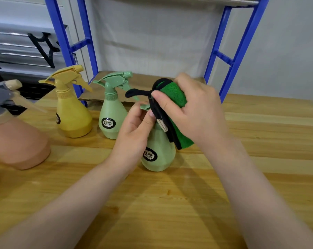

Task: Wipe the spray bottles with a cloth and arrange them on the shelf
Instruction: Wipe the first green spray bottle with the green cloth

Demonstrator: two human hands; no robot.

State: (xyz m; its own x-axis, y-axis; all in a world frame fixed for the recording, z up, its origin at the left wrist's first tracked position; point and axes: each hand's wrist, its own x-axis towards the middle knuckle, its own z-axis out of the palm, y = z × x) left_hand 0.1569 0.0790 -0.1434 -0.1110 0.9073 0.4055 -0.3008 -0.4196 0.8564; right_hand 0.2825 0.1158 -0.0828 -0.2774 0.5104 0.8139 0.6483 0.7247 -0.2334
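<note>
Green spray bottle [158,155] stands upright on the wooden table [170,203], near centre, label facing me. My left hand [134,130] grips its neck area, fingers curled round it just below the head, thumb up by the trigger. My right hand [191,108] holds the green cloth [173,94], which has a black edge, bunched over the bottle's spray head, thumb pressing the cloth from the front, fingers wrapped over the top. A tail of the cloth hangs down the right side of the bottle body, w/ a small pale tag showing on the black edge. Spray head itself is mostly hidden under cloth; only a bit of green plastic pokes out at left, btwn the 2 hands.

2nd green bottle [111,115] stands upright just behind and left of the 1st, apart from it, nozzle pointing right. Yellow bottle [72,112] is further left, also upright, nozzle right. Pink bottle [17,139] w/ grey head sits at the left edge, close to cam and blurred. Bit of another yellow thing at far left bottom edge, can't tell what.

Blue metal shelf [241,44] rises at the back of the table; its lower level holds a sheet of cardboard [145,81].
</note>
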